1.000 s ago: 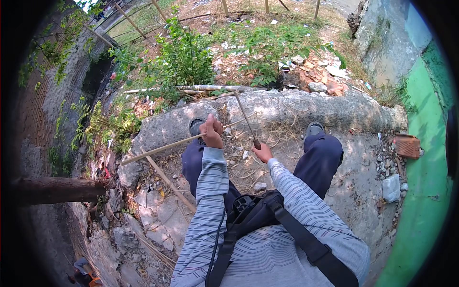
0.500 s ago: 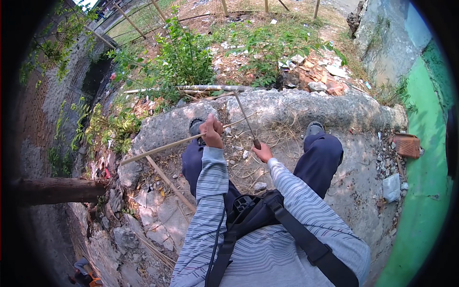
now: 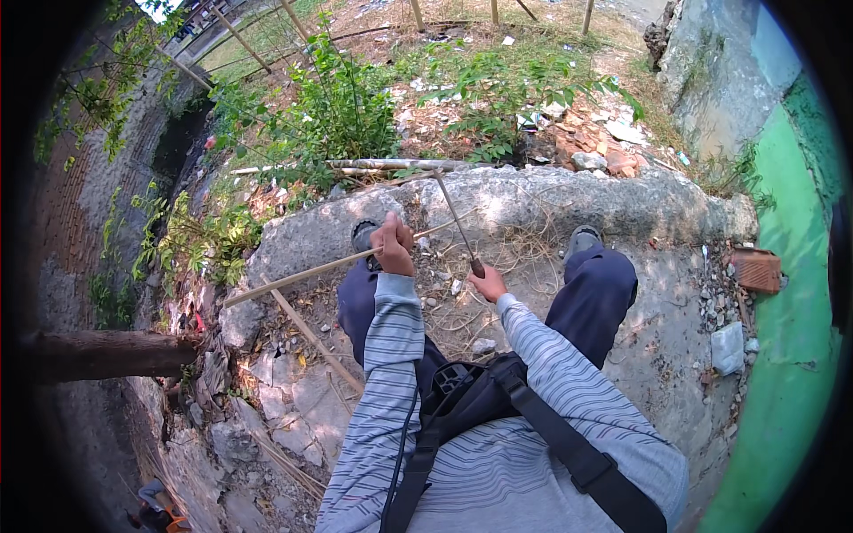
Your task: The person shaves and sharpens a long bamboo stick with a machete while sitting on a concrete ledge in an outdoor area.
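My left hand point(image 3: 393, 245) is closed around a long, pale bamboo strip point(image 3: 311, 273), which slants from the lower left up past my left shoe. In my right hand point(image 3: 489, 285) is the dark handle of a long, thin-bladed tool point(image 3: 459, 222). Its blade points away from me toward the concrete ledge. At the blade's far end a thin piece runs off to the left; whether it belongs to the tool I cannot tell. Between my feet lie curled, stringy shavings point(image 3: 524, 244).
A rough concrete ledge point(image 3: 604, 202) crosses in front, with bamboo poles point(image 3: 400, 163) and leafy plants point(image 3: 346, 107) beyond. Another strip point(image 3: 315, 336) lies at my left. A log point(image 3: 115, 355) juts in there. On the right are an orange-brown block point(image 3: 757, 270) and a green wall point(image 3: 773, 355).
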### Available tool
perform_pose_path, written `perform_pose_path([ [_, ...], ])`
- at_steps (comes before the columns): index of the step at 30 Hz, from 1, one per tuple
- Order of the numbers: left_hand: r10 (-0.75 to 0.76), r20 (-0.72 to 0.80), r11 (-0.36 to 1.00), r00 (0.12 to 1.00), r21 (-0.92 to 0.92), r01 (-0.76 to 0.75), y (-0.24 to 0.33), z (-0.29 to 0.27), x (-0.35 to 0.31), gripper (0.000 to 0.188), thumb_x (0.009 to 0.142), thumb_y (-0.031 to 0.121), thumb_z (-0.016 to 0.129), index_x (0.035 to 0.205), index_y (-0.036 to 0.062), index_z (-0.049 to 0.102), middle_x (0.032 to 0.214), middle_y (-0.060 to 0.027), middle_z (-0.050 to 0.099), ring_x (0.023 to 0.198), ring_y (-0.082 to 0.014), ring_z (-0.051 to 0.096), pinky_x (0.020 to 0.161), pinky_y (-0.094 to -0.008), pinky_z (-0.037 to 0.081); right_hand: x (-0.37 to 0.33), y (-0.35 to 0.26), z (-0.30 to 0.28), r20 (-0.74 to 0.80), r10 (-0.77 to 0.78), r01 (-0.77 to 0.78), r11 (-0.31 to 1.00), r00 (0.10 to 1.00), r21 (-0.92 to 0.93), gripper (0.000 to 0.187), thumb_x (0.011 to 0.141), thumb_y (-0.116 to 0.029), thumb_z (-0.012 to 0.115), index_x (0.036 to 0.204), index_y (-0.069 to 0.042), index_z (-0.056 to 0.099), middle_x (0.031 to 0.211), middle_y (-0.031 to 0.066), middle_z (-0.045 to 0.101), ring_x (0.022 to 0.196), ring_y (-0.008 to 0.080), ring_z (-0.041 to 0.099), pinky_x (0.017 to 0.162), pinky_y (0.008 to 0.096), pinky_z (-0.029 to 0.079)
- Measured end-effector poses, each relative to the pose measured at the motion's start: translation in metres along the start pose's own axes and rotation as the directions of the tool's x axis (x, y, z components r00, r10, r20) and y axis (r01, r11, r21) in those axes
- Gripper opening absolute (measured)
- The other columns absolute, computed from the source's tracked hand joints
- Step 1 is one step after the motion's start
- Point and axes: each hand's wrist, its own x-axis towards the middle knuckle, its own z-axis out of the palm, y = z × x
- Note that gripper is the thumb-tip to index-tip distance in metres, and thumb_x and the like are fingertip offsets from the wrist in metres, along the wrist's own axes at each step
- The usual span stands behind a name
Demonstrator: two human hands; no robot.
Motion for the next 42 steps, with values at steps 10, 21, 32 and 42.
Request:
perform_pose_path([
  [10,-0.008,-0.007,1.0,1.0,0.008,0.008,0.002,-0.002,-0.001,0.051,0.101,0.025,0.048,0.057,0.0155,0.026,0.051,0.0058,0.017,0.04,-0.0075,0.016,0.04,-0.0291,0.014,-0.005,-0.009,0.001,0.019,0.004,-0.004,1.0,1.0,-0.006,0.032,0.077,-0.033,0.071,0.085,-0.002,0.068,0.079,0.0152,0.068,0.076,0.0274,0.066,0.072,0.0391,0.05],
  [21,-0.001,0.003,1.0,1.0,-0.025,0.001,0.001,-0.002,0.0,0.051,0.102,0.023,0.048,0.056,0.0148,0.028,0.051,0.0058,0.02,0.04,-0.0066,0.017,0.04,-0.0282,0.014,-0.004,-0.008,0.0,-0.001,0.006,-0.006,0.999,1.0,-0.038,0.034,0.077,-0.034,0.071,0.084,-0.001,0.067,0.079,0.0171,0.068,0.076,0.0306,0.067,0.072,0.0408,0.05],
  [32,-0.001,-0.003,1.0,1.0,-0.021,0.001,-0.005,-0.001,0.003,0.049,0.101,0.022,0.049,0.058,0.0156,0.027,0.052,0.0058,0.018,0.04,-0.007,0.017,0.039,-0.0285,0.015,-0.001,-0.006,-0.003,-0.01,0.015,-0.015,1.0,1.0,-0.011,0.034,0.078,-0.034,0.071,0.083,-0.001,0.066,0.078,0.0158,0.068,0.075,0.0298,0.066,0.071,0.0406,0.049],
  [42,-0.018,-0.007,1.0,1.0,-0.019,0.017,0.005,0.004,0.003,0.054,0.101,0.025,0.048,0.053,0.015,0.026,0.047,0.0049,0.023,0.038,-0.0065,0.019,0.04,-0.0279,0.013,-0.02,-0.05,0.004,0.197,0.134,-0.209,0.876,0.971,0.434,0.021,0.089,-0.021,0.066,0.077,-0.006,0.058,0.06,-0.0025,0.05,0.047,0.0085,0.047,0.045,0.0252,0.039],
])
